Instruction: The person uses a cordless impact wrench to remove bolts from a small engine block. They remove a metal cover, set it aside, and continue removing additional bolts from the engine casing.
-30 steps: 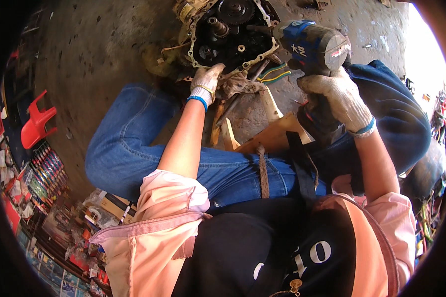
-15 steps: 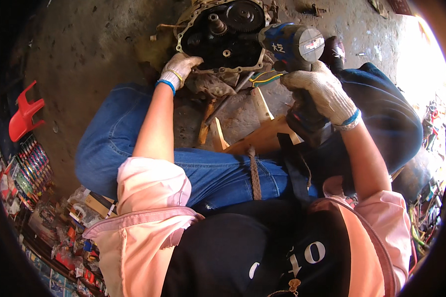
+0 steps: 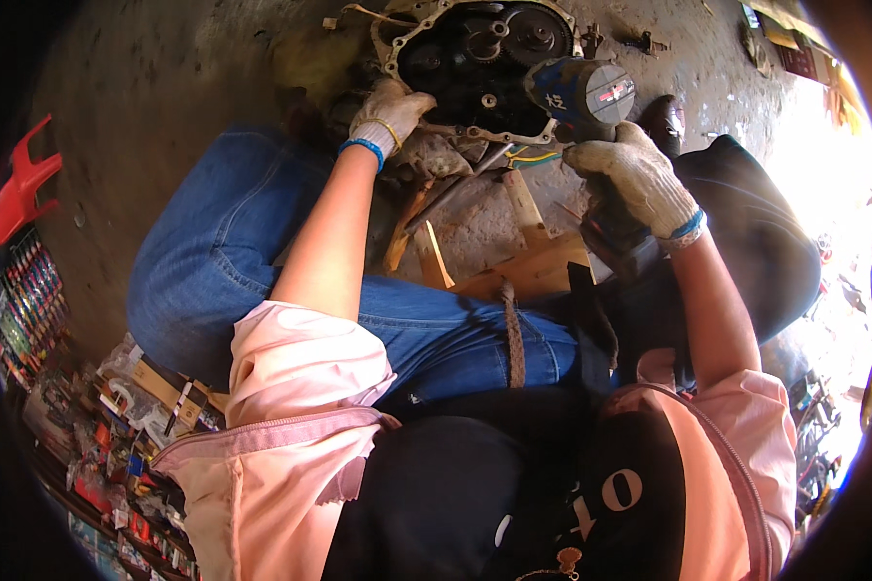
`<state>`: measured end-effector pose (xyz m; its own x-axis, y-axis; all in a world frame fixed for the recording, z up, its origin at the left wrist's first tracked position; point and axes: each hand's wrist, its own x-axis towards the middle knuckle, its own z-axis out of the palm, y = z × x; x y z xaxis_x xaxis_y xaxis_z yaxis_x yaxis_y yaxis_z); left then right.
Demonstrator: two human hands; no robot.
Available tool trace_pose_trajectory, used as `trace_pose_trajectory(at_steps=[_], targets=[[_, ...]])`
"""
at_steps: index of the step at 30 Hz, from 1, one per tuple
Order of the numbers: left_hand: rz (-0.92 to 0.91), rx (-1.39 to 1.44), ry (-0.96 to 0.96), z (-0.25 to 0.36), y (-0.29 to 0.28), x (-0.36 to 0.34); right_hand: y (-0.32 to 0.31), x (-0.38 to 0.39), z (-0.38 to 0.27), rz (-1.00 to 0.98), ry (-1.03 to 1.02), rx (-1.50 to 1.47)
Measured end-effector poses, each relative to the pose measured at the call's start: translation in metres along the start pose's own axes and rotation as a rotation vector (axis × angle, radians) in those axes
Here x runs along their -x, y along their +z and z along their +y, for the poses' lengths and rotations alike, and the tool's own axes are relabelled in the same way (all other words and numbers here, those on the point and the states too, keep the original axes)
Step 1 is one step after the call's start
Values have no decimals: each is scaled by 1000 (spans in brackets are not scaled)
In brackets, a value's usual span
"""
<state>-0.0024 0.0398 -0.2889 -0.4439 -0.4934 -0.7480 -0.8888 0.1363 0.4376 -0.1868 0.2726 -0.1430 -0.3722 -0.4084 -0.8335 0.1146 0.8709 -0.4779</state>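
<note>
Both of my hands wear white knit gloves. My left hand (image 3: 389,114) is closed on the lower left rim of an open gearbox housing (image 3: 432,130); its fingertips are partly hidden. Inside the dark, oily cavity sit several gears (image 3: 536,37) and a shaft stub. My right hand (image 3: 639,174) is wrapped around the grip of a blue and black cordless impact wrench (image 3: 579,95). The tool's body lies over the housing's right rim, its nose pointing left. Whether the nose touches a bolt cannot be seen.
Beneath the housing are a metal bar (image 3: 458,187), yellow-green wires and a wooden stool (image 3: 528,266) between my legs. A red plastic chair (image 3: 19,189) stands at the far left. Cluttered parts and packages (image 3: 116,465) fill the lower left. Small metal pieces (image 3: 646,43) lie on the floor.
The view has turned, so the housing and my left hand appear farther right. The impact wrench has shifted left relative to the housing and overlaps its right rim more. Both grips are unchanged.
</note>
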Motion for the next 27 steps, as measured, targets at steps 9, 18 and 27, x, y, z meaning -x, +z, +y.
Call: trace_pose_trajectory(at_steps=[9, 18, 27], targets=[[6, 43, -27, 5, 9, 4, 2, 12, -23, 59, 1, 246], [208, 79, -46, 9, 22, 16, -5, 5, -33, 121, 15, 518], [260, 86, -24, 18, 23, 24, -27, 1, -55, 58, -167, 852]])
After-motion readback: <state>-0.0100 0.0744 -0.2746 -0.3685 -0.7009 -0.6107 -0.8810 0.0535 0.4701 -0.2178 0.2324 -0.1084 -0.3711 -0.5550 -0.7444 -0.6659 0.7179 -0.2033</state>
